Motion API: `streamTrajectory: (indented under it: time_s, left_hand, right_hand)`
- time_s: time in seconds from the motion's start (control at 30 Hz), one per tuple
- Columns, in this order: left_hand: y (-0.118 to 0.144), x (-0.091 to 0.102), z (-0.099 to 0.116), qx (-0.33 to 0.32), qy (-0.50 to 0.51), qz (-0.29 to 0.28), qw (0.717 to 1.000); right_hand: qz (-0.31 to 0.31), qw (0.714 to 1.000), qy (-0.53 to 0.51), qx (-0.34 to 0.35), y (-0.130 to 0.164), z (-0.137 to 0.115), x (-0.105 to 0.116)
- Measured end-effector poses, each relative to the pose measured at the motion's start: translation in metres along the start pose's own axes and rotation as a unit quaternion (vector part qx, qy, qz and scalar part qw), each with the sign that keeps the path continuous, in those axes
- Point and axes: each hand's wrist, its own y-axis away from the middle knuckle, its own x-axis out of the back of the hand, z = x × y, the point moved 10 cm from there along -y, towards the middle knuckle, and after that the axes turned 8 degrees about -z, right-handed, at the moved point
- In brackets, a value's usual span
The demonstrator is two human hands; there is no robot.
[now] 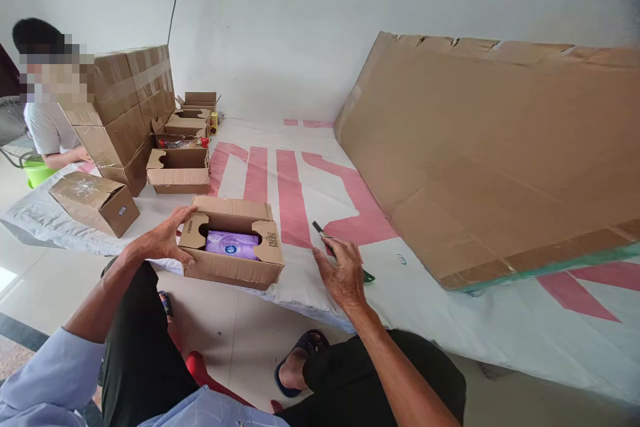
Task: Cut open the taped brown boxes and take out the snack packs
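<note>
Nearest us, our left hand (pixel 163 240) rests against the left side of the small open carton (pixel 231 250), fingers curled round its flap, which steadies it at the near edge of the bench (pixel 450 307). A purple packet (pixel 233 244) lies inside, showing between the half-folded flaps. To the right, our right hand (pixel 343 273) closes on a green-handled utility knife (pixel 330 247), blade end pointing far and away from us. Farther left stand more open cartons (pixel 179 170) and taped boxes (pixel 127 113), beside another person (pixel 47 127). A large cardboard sheet (pixel 500 153) leans against the far-right wall.
</note>
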Motion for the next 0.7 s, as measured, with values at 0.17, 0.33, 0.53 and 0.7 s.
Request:
streamTrajectory:
  time_s: [0.17,0.33,0.53,0.7]
  left_hand:
    - [-0.011,0.0,0.006,-0.014,-0.005,0.008,1.0]
    - [-0.017,-0.004,0.002,0.006,-0.01,0.018,1.0]
    - [-0.012,-0.005,0.023,0.002,-0.048,0.061,0.997]
    - [-0.024,-0.012,0.044,0.128,-0.16,0.126,0.971]
  right_hand:
    - [-0.105,0.973,-0.205,-0.026,0.003,-0.07,-0.028]
    - [-0.149,0.967,-0.205,-0.022,-0.009,-0.125,-0.032]
    - [-0.212,0.976,-0.012,-0.044,-0.031,-0.146,-0.037]
    - [-0.249,0.963,0.089,-0.044,-0.036,-0.164,-0.04]
